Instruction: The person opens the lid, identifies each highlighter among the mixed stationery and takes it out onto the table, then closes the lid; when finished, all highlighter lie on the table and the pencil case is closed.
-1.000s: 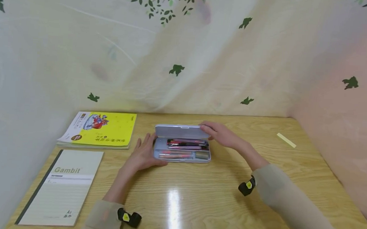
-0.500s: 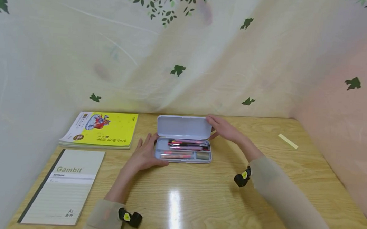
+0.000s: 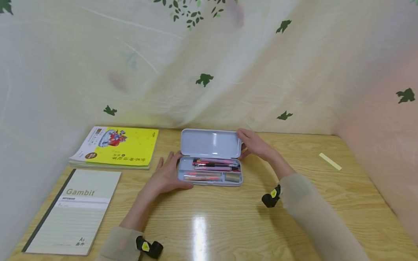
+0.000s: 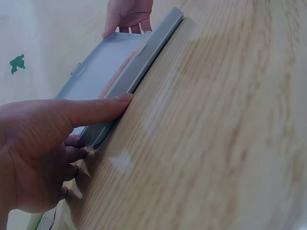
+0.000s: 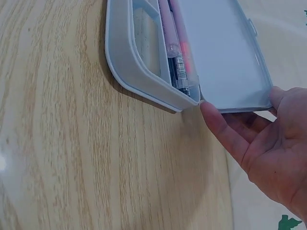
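A pale blue pencil case (image 3: 210,183) lies on the table with its lid (image 3: 208,142) swung up and back. Several pens (image 3: 212,168) fill its long compartments, and a greyish block like an eraser (image 5: 145,40) sits in the small front right one. My left hand (image 3: 164,178) grips the case's left end, thumb (image 4: 103,109) along the front wall and fingers round the side. At the lid's right edge, my right hand (image 3: 256,145) holds it between thumb and fingers; the fingers are partly hidden behind the lid in the right wrist view.
A yellow-covered book stack (image 3: 130,146) lies at the back left, with a grey Gambit notebook (image 3: 78,214) in front of it. On the right is a pale yellow strip (image 3: 330,161). A patterned curtain (image 3: 210,103) hangs along the table's back edge.
The lid has swung further up and back, showing more of its inner face. My right hand has moved away from me with it. My left hand keeps its place at the case's left end.
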Demonstrator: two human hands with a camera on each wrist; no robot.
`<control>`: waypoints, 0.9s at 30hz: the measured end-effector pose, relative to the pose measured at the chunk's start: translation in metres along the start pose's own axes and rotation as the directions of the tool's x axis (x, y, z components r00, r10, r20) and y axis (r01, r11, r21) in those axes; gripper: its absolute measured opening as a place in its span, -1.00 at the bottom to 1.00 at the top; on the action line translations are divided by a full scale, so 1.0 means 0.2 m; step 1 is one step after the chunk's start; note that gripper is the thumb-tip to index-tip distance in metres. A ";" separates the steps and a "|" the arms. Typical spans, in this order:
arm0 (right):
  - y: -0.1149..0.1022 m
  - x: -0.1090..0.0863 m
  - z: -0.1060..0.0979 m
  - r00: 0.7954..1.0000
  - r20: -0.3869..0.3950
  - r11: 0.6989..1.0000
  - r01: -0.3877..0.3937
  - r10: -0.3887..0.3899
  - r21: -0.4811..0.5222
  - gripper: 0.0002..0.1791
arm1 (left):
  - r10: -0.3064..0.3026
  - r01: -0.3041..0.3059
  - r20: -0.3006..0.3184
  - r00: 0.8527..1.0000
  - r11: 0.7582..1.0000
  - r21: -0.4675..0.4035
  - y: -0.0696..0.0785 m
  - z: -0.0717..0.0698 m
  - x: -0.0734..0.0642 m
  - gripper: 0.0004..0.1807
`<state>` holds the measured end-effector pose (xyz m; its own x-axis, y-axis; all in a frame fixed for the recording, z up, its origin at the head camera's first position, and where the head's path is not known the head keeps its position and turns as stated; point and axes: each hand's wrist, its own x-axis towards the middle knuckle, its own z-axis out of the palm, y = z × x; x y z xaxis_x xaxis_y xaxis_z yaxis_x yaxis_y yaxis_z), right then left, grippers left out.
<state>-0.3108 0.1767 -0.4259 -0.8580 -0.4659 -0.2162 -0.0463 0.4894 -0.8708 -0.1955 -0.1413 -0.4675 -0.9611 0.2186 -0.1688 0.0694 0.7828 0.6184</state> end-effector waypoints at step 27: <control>0.15 -0.13 0.07 0.963 -0.269 0.968 0.080 -0.014 0.238 -0.35 | 0.016 -0.016 -0.004 1.000 1.000 0.002 0.00 0.00 0.00 0.23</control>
<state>-0.2828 0.1923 -0.4527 -0.9631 -0.2576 -0.0775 0.0081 0.2604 -0.9655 -0.1954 -0.1412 -0.4672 -0.9610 0.2289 -0.1553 0.0858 0.7805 0.6192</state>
